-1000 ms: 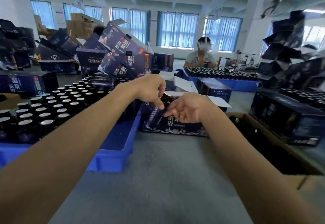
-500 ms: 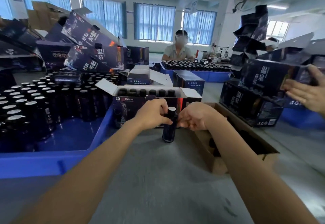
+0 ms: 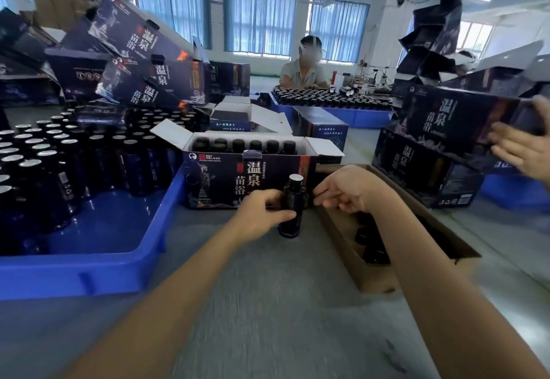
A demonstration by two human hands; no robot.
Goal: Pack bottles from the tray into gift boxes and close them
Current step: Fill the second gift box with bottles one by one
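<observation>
Left hand (image 3: pixel 262 215) grips the bottle (image 3: pixel 293 200), which stands upright on the table (image 3: pixel 268 304). Risk: a one-sided hold could let it tip, or clip the box wall on the lift. Right hand (image 3: pixel 348 191) sits just right of it, fingers loosely bent, holding nothing. Both forearms reach forward. Just beyond the hands is the open gift box (image 3: pixel 220 179), a row of caps showing.
</observation>
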